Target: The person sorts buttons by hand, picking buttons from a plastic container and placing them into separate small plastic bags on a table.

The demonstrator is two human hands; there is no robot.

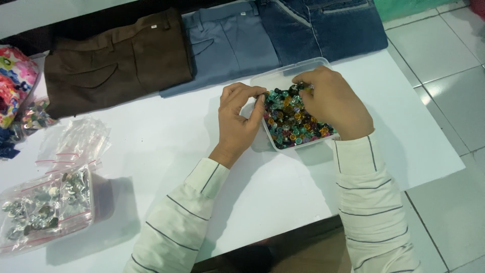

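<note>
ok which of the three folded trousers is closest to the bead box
The dark blue denim pair, rightmost; the clear bead box sits just below its edge. The grey-blue and brown pairs lie further left.

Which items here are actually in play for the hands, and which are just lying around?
In play: left hand, right hand, clear plastic tray, coloured beads.

Lying about: brown trousers, grey trousers, blue jeans, empty zip bags, bag of silvery pieces, floral fabric.
</note>
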